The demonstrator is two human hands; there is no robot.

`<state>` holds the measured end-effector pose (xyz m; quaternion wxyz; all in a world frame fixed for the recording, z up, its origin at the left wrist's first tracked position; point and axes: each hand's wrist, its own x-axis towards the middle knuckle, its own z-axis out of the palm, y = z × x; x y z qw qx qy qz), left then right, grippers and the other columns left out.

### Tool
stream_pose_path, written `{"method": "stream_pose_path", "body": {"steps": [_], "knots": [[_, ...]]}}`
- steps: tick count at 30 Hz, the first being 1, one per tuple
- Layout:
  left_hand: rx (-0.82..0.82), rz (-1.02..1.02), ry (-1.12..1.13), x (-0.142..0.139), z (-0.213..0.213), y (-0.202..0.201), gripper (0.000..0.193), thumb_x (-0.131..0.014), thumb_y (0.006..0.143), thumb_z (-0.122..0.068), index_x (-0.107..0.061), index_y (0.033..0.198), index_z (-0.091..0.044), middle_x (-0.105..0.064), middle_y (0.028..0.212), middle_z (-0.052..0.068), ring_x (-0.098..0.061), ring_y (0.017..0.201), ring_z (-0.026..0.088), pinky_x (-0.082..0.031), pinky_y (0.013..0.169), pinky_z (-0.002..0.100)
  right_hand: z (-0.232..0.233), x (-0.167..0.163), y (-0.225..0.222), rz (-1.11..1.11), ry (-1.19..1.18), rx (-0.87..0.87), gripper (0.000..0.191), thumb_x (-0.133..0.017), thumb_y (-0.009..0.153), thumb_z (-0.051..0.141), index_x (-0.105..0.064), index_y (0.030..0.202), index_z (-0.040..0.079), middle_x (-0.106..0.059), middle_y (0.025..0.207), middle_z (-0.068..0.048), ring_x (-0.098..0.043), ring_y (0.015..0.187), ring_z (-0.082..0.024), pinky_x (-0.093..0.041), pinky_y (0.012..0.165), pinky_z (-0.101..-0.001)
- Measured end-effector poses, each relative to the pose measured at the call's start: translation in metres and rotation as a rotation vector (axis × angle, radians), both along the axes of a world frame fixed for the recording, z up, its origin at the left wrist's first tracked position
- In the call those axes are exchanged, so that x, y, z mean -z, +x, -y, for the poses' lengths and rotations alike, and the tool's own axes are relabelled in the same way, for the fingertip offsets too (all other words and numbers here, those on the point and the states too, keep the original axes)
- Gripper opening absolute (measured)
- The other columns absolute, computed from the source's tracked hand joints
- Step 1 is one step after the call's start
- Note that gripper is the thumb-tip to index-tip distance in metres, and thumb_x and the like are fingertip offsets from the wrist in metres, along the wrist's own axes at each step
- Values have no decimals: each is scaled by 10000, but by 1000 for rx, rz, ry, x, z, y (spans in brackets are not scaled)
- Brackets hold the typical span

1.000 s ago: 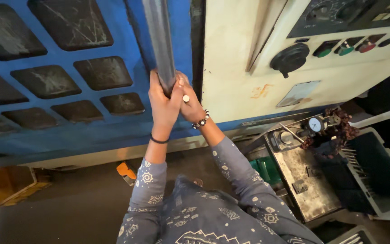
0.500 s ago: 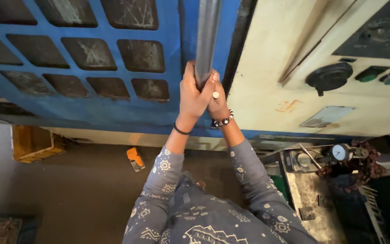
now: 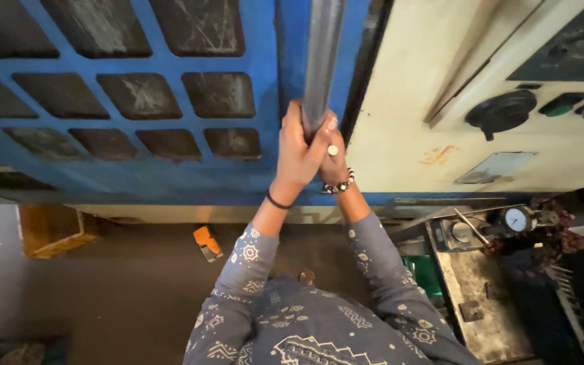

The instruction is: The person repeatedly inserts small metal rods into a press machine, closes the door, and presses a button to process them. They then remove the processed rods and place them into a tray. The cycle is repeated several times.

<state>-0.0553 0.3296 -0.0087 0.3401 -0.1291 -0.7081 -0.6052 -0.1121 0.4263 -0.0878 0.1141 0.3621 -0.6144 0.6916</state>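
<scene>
A long grey metal bar (image 3: 320, 61) runs upright along the edge of a blue machine door (image 3: 136, 101) with dark grid windows. My left hand (image 3: 294, 152) is wrapped around the bar's lower end, a dark band on its wrist. My right hand (image 3: 333, 157) grips the same bar just beside it, with a ring on one finger and a beaded bracelet on the wrist. Both arms wear grey patterned sleeves.
To the right is a cream machine panel (image 3: 414, 122) with a black knob (image 3: 501, 111) and green buttons. Below right are a pressure gauge (image 3: 516, 219), a dirty metal tray (image 3: 474, 297) and a green box. An orange object (image 3: 207, 242) lies on the dark floor; a wooden crate (image 3: 52, 230) stands left.
The view has shifted, so the bar and both hands now sit further right in frame. My hands keep the same grip on the bar's lower end.
</scene>
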Motion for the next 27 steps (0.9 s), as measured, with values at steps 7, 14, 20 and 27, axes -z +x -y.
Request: {"method": "stream_pose_path", "body": {"steps": [7,14,20,27], "knots": [[-24,-19,-40,3,5,-1,302,-727,943,-192,-566,1153,-47,-700,1012,121,-642,1013,325,-502,929,421,5,12,0,176,-151,-77,424,-445,1115,335,-480,1400,23,-608,1252,-45,-600,1135,-143,-505,1021,-308],[-30,-5,-27,4,2,-1,308,-731,943,-174,-566,1161,-33,-689,1011,133,-638,1015,330,-503,915,419,1,12,-1,176,-98,-60,423,-462,1123,341,-506,1380,9,-614,1225,-47,-607,1101,-138,-520,988,-300],[-28,3,2,4,-2,-1,311,-734,958,-195,-557,1159,-36,-700,1019,135,-682,990,311,-539,904,406,-4,2,1,140,-67,-109,437,-453,1120,332,-489,1402,0,-613,1245,-59,-604,1122,-152,-512,1007,-312],[24,21,89,2,-8,0,305,-719,976,-191,-552,1175,-31,-721,996,118,-718,947,246,-570,882,364,-9,-7,2,-22,25,-52,465,-354,1138,333,-497,1412,-15,-617,1308,-96,-621,1197,-202,-498,1078,-337]]}}
